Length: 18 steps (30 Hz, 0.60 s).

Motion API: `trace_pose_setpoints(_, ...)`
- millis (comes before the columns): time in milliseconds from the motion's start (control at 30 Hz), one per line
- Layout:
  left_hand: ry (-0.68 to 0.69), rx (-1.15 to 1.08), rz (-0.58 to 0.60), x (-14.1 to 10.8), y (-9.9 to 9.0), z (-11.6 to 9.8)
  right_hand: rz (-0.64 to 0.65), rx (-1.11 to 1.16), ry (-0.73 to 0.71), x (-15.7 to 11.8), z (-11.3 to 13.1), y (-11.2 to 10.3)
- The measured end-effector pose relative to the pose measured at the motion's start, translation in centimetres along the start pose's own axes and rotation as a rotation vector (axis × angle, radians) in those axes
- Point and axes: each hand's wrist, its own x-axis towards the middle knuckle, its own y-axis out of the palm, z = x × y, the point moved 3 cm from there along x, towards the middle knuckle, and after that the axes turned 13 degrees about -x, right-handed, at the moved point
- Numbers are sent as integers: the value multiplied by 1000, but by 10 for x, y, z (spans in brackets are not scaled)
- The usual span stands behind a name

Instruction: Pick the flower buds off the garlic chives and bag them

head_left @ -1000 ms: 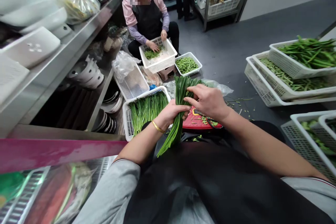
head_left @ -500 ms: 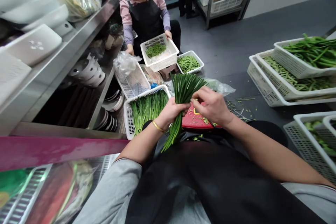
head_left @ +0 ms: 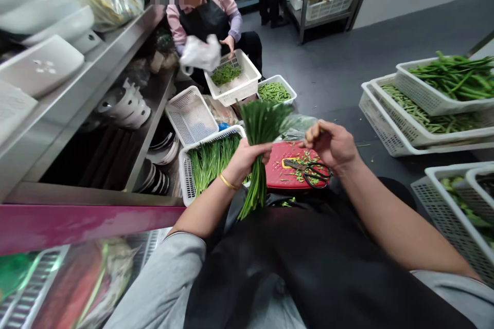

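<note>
Looking down, I have my left hand (head_left: 245, 162) clamped around the middle of a bunch of garlic chives (head_left: 262, 126), held upright in front of my black apron (head_left: 309, 272), with the leaves fanning out above my fist and the ends hanging below it. My right hand (head_left: 330, 146) is apart from the bunch, raised over a red plastic cutting board (head_left: 275, 177), its fingers curled toward the thumb. I cannot tell if they pinch anything tiny. Black-handled scissors (head_left: 315, 175) lie on the board among green trimmings. More chives fill a white plastic basket (head_left: 184, 175) just beside my left wrist.

The bunch seems light, soft and slippery, so I would grip it firmly around the middle, not by the limp tips.

Ahead, a seated co-worker (head_left: 204, 20) holds up a plastic bag (head_left: 197, 54).
</note>
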Motion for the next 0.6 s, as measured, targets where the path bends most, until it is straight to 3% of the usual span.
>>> trace_pose_setpoints(100,26,-138,-35,9,-12,-18,95,-528,-86,0,-9,-11)
trace_pose_setpoints(167,39,-209,-53,16,-12,-26,102,-613,-144,4,-13,0)
trace_pose_setpoints(300,173,-274,-116,36,2,-23,290,-350,-163,19,-14,61)
trace_pose_setpoints(367,285,-271,-208,46,10,-17,280,-295,-145,27,-17,83)
trace_pose_setpoints(433,371,-254,-279,53,14,-13,235,-249,-90,31,-24,91)
trace_pose_setpoints(500,383,-243,-269,57,17,-11,282,-145,11,29,-33,89)
trace_pose_setpoints(600,219,-255,-74,57,17,-10,490,66,134,19,-41,81)
